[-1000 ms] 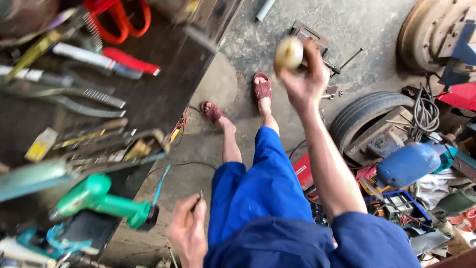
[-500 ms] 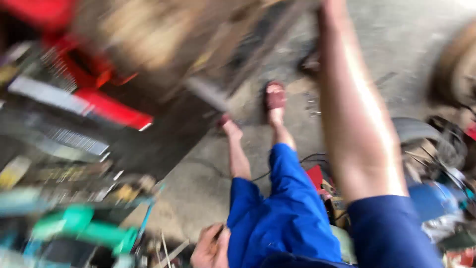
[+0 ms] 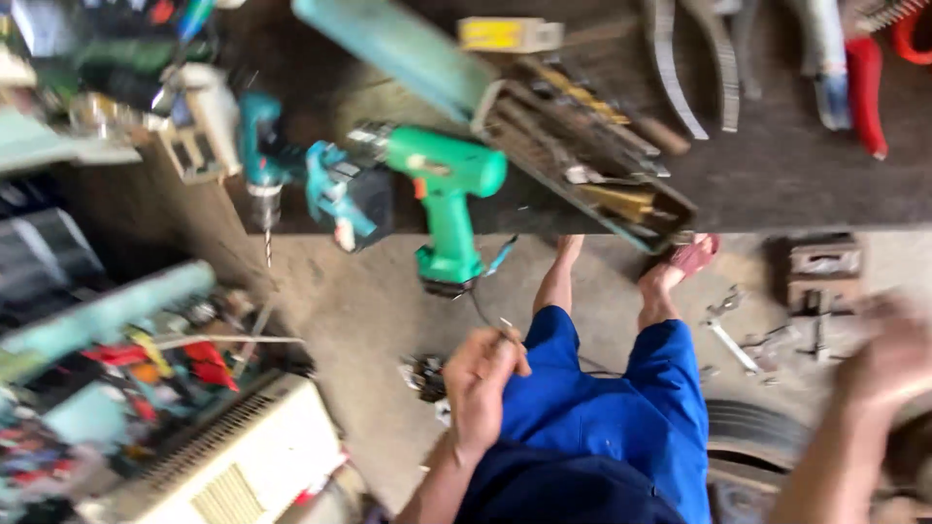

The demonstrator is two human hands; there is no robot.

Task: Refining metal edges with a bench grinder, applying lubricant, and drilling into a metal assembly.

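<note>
Swinging down from the upper frame, where it held a round yellowish object a second ago, the right hand (image 3: 888, 354) now blurs at right, grip unreadable, while the left hand (image 3: 482, 383) pinches a thin wire (image 3: 490, 315) at lower centre below the green drill (image 3: 447, 199).

Left hand (image 3: 482, 383) fisted above left thigh, fingers curled, forearm bare. Right hand (image 3: 888, 354) raised at right, motion-blurred; finger state unreadable.
</note>
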